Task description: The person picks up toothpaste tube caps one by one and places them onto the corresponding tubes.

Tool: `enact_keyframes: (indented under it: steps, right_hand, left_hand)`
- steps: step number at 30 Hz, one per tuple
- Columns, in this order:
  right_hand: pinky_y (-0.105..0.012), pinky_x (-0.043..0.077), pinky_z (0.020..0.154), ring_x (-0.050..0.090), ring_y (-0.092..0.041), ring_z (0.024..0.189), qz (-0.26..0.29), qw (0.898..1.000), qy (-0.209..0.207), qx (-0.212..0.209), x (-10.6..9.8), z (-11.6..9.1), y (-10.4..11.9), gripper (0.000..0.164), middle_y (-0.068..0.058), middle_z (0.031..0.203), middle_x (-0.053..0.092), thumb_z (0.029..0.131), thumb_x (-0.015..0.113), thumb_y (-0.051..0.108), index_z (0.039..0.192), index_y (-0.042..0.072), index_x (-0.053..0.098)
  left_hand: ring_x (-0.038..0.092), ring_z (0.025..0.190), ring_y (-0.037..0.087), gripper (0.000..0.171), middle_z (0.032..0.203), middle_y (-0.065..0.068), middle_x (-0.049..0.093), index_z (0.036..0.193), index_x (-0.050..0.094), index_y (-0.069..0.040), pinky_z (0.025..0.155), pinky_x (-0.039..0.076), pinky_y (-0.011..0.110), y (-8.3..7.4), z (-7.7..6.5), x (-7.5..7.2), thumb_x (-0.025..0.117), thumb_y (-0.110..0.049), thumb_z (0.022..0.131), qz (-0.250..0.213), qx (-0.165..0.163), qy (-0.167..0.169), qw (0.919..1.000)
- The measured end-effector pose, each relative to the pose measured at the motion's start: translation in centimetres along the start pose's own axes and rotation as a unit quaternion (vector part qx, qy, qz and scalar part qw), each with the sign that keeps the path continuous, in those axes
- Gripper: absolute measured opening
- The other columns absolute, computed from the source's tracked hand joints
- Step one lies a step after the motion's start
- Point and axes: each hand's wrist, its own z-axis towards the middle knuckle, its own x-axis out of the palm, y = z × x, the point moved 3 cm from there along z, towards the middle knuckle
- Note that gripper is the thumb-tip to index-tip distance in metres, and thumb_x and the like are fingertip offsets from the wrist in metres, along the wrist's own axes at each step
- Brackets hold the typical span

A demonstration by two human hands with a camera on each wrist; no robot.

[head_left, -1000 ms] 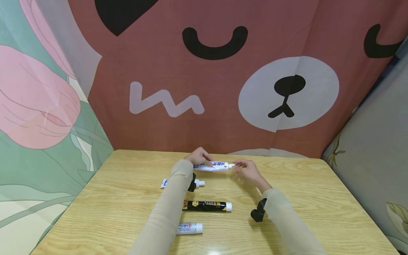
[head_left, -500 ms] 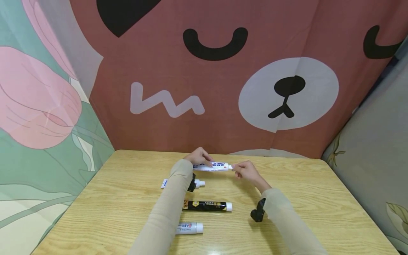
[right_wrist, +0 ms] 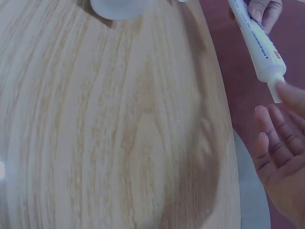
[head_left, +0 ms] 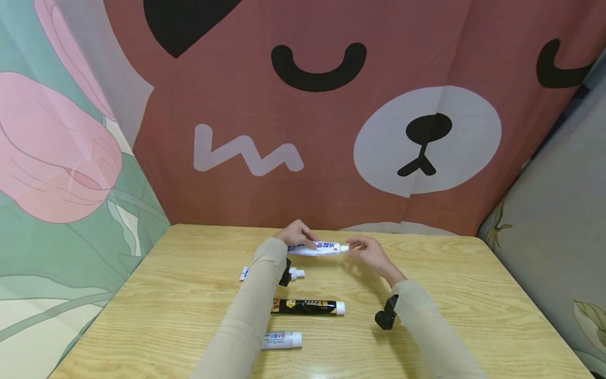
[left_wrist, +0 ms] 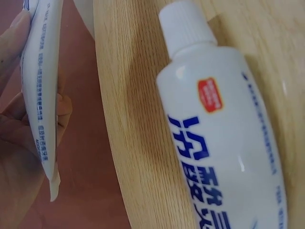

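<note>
My left hand (head_left: 297, 233) holds a white toothpaste tube (head_left: 326, 248) with blue lettering above the far part of the table, its capped end pointing right. In the left wrist view the held tube (left_wrist: 40, 86) is seen edge-on between the thumb and fingers. My right hand (head_left: 371, 253) is at the white cap (head_left: 344, 248). In the right wrist view the thumb lies over the edge of the cap (right_wrist: 275, 90), and the other fingers (right_wrist: 279, 138) are spread below it, apart from the cap. The cap is on the tube.
Another white toothpaste tube (left_wrist: 209, 119) lies on the wooden table (head_left: 450, 295), partly behind my left sleeve in the head view. Nearer are a black tube (head_left: 307, 307) and a silver-grey tube (head_left: 282, 340), both with white caps pointing right. A bear-print cloth (head_left: 322, 131) hangs behind the table.
Half a second ago the right fingers were closed together at the cap; now they have spread and the hand has turned slightly. The left hand and its toothpaste tube have barely moved.
</note>
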Motion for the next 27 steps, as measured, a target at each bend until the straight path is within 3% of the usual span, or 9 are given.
enact_keyframes:
  steps: [7,12,20,24,27]
  right_hand:
    - [-0.048,0.048,0.072,0.057,-0.018,0.074,0.016,1.000,-0.007,-0.026,-0.19,-0.11,0.06,0.022,-0.019,0.089,0.062,0.080,0.066,-0.001,0.101,-0.009,0.064]
    - [-0.044,0.048,0.067,0.060,-0.023,0.072,-0.005,1.000,-0.010,-0.002,-0.12,0.13,-0.48,0.021,-0.014,0.085,0.066,0.085,0.064,0.008,0.099,-0.008,0.066]
    - [-0.037,0.046,0.056,0.054,-0.024,0.060,-0.010,1.000,-0.004,-0.016,0.14,0.01,-0.62,0.034,-0.020,0.069,0.061,0.093,0.053,0.014,0.080,-0.016,0.063]
    - [-0.042,0.048,0.060,0.058,-0.030,0.067,0.004,1.000,-0.002,-0.022,0.16,-0.05,-0.50,0.029,-0.020,0.078,0.063,0.091,0.057,0.015,0.093,-0.013,0.064]
    - [-0.046,0.049,0.070,0.059,-0.026,0.074,0.026,0.999,0.006,-0.022,0.17,-0.14,-0.36,0.028,-0.017,0.085,0.063,0.086,0.062,0.008,0.106,-0.011,0.060]
  left_hand:
    - [0.060,0.083,0.010,0.019,0.091,0.003,0.069,0.092,0.073,-0.005,0.073,0.044,0.022,0.07,0.01,0.21,0.075,-0.010,0.074,-0.010,-0.001,-0.002,1.0000]
    - [0.060,0.082,0.010,0.019,0.091,0.004,0.069,0.092,0.073,-0.005,0.072,0.045,0.023,0.06,-0.15,0.29,0.075,-0.009,0.074,-0.012,-0.006,-0.009,0.9999]
    - [0.061,0.078,0.009,0.022,0.090,0.007,0.069,0.092,0.073,-0.002,0.069,0.046,0.021,0.33,0.07,0.57,0.076,-0.007,0.071,-0.034,0.015,-0.001,0.9993]
    - [0.061,0.079,0.010,0.021,0.090,0.008,0.069,0.092,0.073,-0.001,0.069,0.046,0.022,0.30,0.01,0.59,0.076,-0.005,0.071,-0.043,0.019,-0.006,0.9989]
    - [0.061,0.080,0.010,0.021,0.091,0.008,0.069,0.091,0.073,-0.001,0.069,0.046,0.022,0.31,-0.13,0.61,0.076,-0.005,0.071,-0.046,0.016,-0.009,0.9988]
